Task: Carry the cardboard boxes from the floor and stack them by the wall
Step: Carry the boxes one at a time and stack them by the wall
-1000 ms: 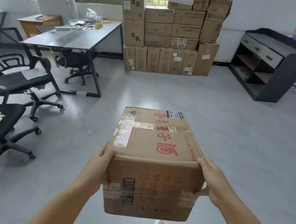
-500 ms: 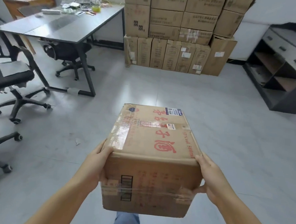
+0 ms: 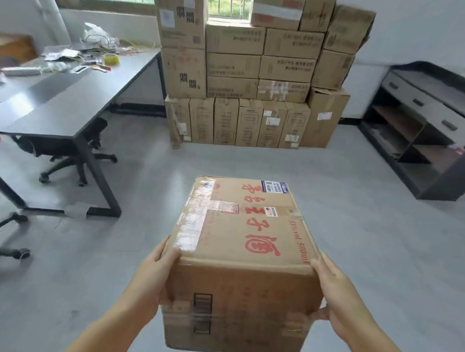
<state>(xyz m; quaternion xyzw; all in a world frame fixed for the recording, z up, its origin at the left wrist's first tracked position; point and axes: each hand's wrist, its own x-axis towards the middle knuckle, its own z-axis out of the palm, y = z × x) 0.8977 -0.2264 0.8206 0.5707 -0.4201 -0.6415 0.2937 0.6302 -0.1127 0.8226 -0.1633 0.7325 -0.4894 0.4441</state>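
I carry a taped cardboard box (image 3: 246, 225) with red characters on its top, held at waist height in front of me. My left hand (image 3: 151, 277) grips its near left corner, fingers along the side and thumb on the near face. My right hand (image 3: 335, 293) grips the near right corner the same way. Straight ahead, a stack of cardboard boxes (image 3: 259, 68) stands against the wall under the window, several rows high.
A dark grey table (image 3: 67, 97) with clutter at its far end stands to the left, an office chair (image 3: 72, 149) tucked under it. Another chair base (image 3: 1, 243) sits at the left edge. A black shelf unit (image 3: 433, 120) lines the right wall. Grey floor (image 3: 371, 238) lies between me and the stack.
I have walked closer to the stack by the wall; it looks larger and the table nearer. Both hands keep the same hold on the box.
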